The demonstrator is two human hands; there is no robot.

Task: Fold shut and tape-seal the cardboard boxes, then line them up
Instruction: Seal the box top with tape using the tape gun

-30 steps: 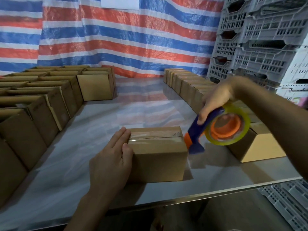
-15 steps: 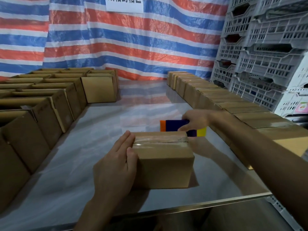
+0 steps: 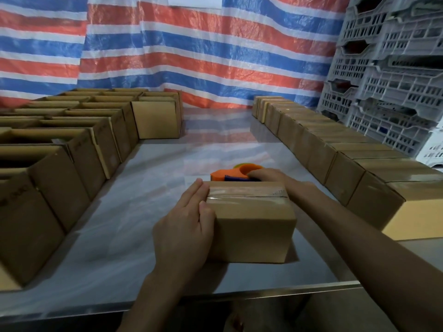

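Against the left hand (image 3: 184, 226), flat-fingered and pressing, a taped brown cardboard box (image 3: 254, 226) is sitting. Just beyond it, the right hand (image 3: 271, 177) is gripping an orange-and-blue plastic tape dispenser (image 3: 230, 174).

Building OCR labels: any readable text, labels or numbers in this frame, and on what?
White sign on the tarp: cropped at the top edge, no characters show.
Dark print on the open cardboard boxes at left: too blurred to read.
Taped box, tape dispenser, crates: none visible.
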